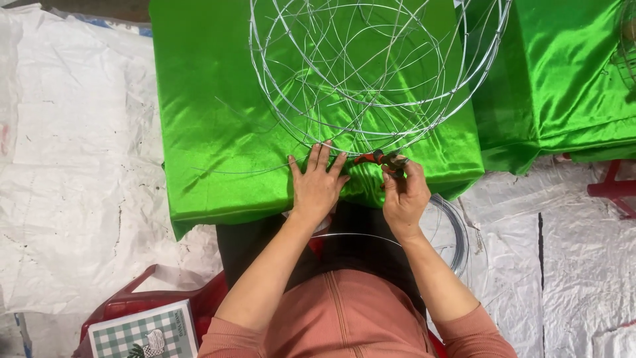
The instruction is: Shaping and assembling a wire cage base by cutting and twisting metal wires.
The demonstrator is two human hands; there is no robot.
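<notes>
The left hand [317,183] lies flat, fingers spread, on the round silver wire frame [371,73] atop shiny green satin cloth [212,132]; the right hand [404,195] grips orange-handled pliers [381,159].

Green satin cloth [218,132], silver wire frame [371,79]
</notes>
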